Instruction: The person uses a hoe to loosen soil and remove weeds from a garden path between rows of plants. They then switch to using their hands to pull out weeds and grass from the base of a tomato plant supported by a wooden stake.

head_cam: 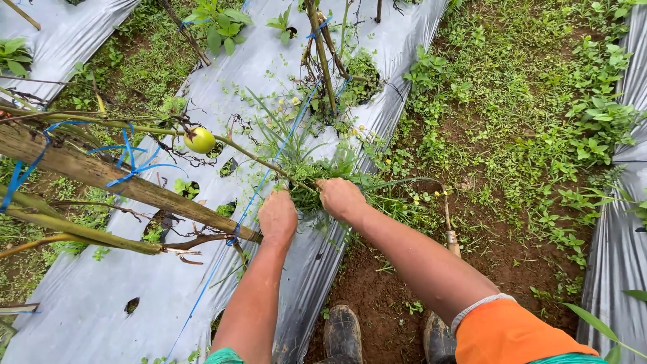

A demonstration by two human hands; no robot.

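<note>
My left hand (278,214) and my right hand (340,197) are both closed around a clump of green weeds (306,180) that grows out of a hole in the silver plastic mulch (101,296). The hands sit side by side, knuckles up, with grass blades fanning out above them. A thin green stem runs from the clump up to a green tomato (199,139) hanging at the left. A sickle (447,219) with a curved blade and wooden handle lies on the soil just right of my right forearm.
A thick bamboo pole (121,185) tied with blue string slants across the left. An upright stake (322,57) stands beyond the weeds. Weedy bare soil (512,135) fills the furrow at right, with another mulch strip (617,256) at the edge. My boots (344,334) stand below.
</note>
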